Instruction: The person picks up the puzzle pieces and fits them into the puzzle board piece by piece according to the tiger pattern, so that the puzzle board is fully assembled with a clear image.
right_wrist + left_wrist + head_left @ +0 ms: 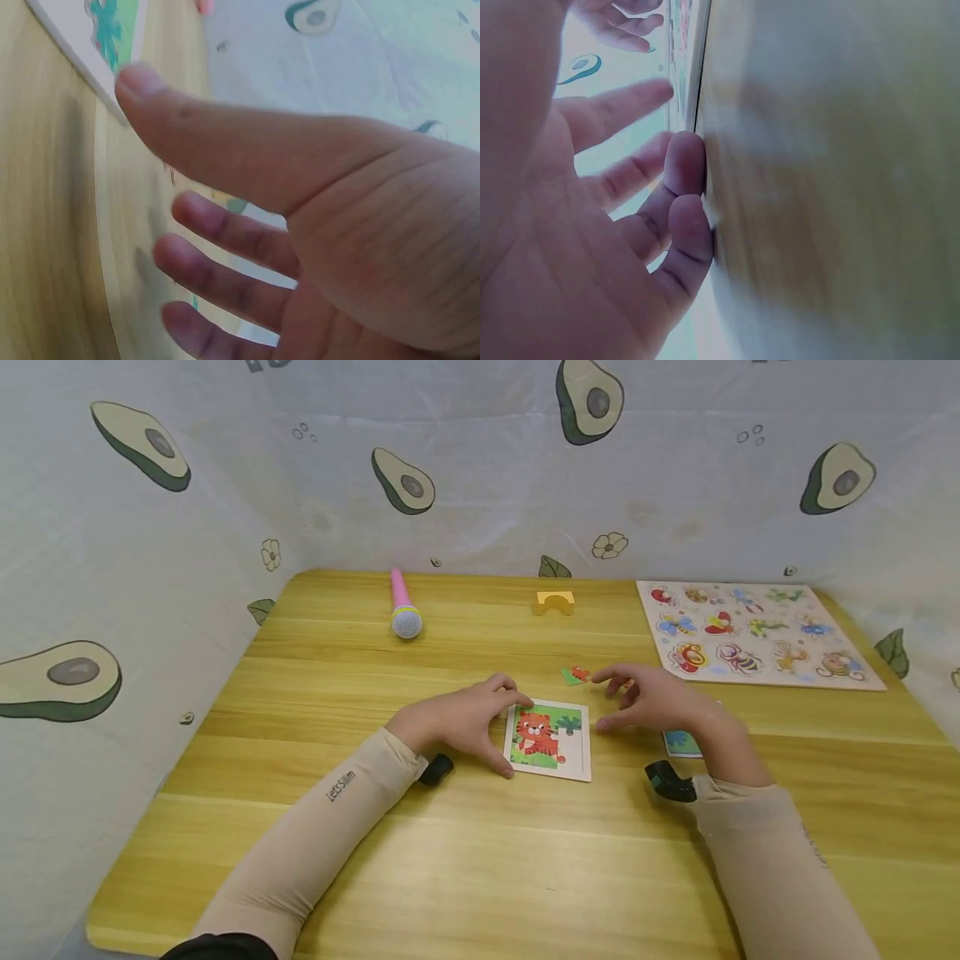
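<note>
A small square puzzle board with a tiger picture lies on the table; white backing shows at its lower right part. My left hand spans its left side, index fingertip at the top edge and thumb near the lower left corner. In the left wrist view, curved fingers rest at the tabletop beside the board's edge. My right hand hovers right of the board, fingers loosely bent around nothing. A green and orange puzzle piece lies just beyond its fingertips. Another blue-green piece is partly hidden below the right wrist.
A large peg puzzle board with insect and animal pictures lies at the back right. Toward the back are a yellow arch block and a pink toy microphone. An avocado-print curtain stands behind the wooden table.
</note>
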The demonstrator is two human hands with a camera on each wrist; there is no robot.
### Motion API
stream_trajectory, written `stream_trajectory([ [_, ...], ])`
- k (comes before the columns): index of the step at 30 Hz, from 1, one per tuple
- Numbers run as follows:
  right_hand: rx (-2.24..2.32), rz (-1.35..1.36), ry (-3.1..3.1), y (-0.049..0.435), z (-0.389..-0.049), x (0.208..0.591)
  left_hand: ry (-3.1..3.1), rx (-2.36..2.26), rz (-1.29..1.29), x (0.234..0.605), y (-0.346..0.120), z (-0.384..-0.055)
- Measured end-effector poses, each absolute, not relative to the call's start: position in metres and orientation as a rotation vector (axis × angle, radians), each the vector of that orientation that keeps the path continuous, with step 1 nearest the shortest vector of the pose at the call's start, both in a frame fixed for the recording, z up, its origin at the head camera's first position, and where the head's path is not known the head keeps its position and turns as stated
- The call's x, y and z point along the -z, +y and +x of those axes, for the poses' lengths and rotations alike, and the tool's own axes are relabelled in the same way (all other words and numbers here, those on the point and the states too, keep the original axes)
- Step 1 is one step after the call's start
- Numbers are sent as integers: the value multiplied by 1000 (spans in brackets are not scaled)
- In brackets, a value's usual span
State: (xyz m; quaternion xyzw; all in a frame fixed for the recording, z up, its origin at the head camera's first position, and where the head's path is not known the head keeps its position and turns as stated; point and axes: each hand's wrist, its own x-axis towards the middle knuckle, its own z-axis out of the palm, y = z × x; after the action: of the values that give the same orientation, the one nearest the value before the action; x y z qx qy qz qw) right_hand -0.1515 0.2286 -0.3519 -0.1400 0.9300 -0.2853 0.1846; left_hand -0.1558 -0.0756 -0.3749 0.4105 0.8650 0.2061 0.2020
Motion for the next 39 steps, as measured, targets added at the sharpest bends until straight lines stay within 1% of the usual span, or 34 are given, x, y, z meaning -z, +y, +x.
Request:
stream_trajectory([
  [9, 794, -218, 2796, 241, -156, 356, 2409, -577, 1094, 377, -77, -158],
  [18, 570, -131, 2892, 247, -158, 366, 2405, -560, 1107, 378, -75, -160],
  [30, 510, -193, 2902, 245, -163, 371, 2415, -550, 1103, 378, -74, -159],
  [39, 580, -217, 2895, 241, -162, 371, 2416, -539, 1100, 378, -75, -159],
])
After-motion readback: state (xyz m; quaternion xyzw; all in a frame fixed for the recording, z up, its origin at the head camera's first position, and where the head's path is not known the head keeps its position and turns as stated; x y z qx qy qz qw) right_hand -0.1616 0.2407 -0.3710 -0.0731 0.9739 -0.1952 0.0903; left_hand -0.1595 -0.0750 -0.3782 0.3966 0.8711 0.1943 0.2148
